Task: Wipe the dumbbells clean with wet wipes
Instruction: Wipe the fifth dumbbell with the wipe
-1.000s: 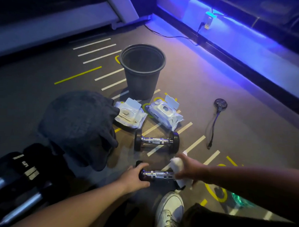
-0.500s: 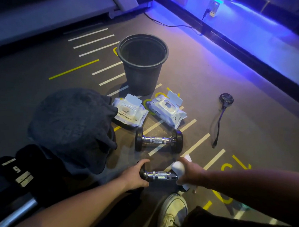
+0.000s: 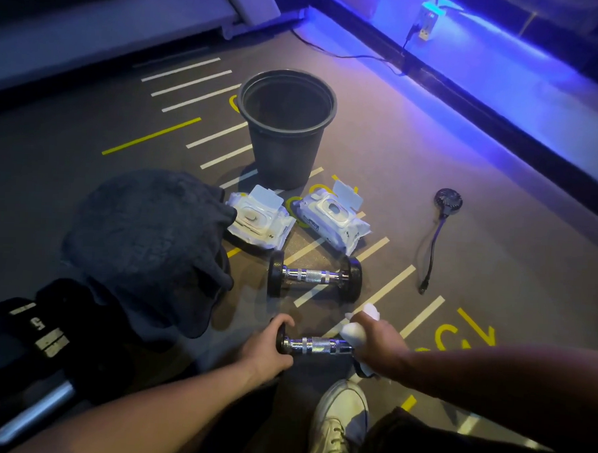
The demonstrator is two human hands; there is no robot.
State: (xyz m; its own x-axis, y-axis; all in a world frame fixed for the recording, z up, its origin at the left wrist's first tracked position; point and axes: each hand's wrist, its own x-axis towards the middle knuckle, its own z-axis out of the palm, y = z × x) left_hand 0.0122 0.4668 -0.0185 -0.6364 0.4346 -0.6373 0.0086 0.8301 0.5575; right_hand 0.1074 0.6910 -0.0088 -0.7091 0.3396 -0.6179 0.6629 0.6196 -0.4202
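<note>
Looking down from my head, the near dumbbell (image 3: 314, 345) lies on the gym floor (image 3: 497, 207) just in front of my white shoe (image 3: 338, 430). Its handle is shiny chrome with a ridged middle band, and its ends are black and round. My left hand (image 3: 268, 348) is curled around the left end, thumb over the top, holding it steady. My right hand (image 3: 378, 346) grips a bunched white wet wipe (image 3: 356, 328) and presses it around the right end, so that end is mostly hidden under the wipe and my fingers.

A second dumbbell (image 3: 314, 276) of the same kind lies a little farther out, parallel to the first and apart from it, with nothing touching it. Beyond it two white wipe packs (image 3: 260, 221) sit side by side with their flip lids raised, the right one (image 3: 332, 217) just beside the left. Behind them stands a black bucket (image 3: 284, 129), upright.

To my left a dark cloth (image 3: 146, 240) is heaped over a rack with bigger dumbbells (image 3: 39, 331), one marked 5. To the right a small handheld fan (image 3: 446, 202) lies on the floor, well apart from everything else.
</note>
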